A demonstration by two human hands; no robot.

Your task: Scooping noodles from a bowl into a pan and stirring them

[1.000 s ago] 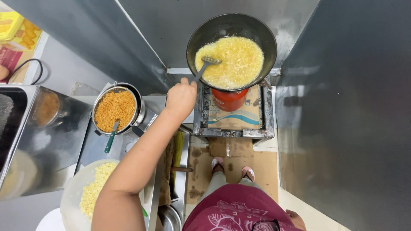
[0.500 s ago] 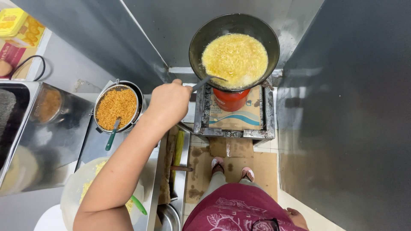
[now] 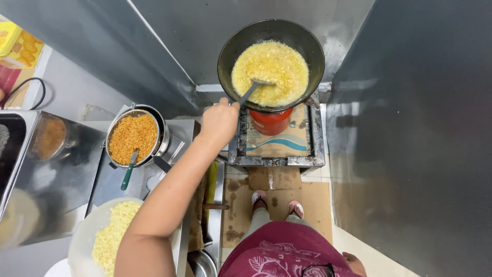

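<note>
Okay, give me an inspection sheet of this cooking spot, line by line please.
Surface: steel counter on the left; cardboard on the floor under the feet.
Job's things: black wok of yellow food on a stand; ladle in it.
Clutter: strainer of orange crumbs; bowl of yellow food; red gas cylinder.
Hands: left hand grips the ladle handle; right hand barely in view at the frame's bottom.
Cables: black cable, far left.
Surroundings: steel wall panels.

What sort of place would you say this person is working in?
Probably a small commercial kitchen or food stall: a big black wok of bubbling yellow food on a gas burner stand, stainless steel walls, and a strainer of fried crumbs.
</note>
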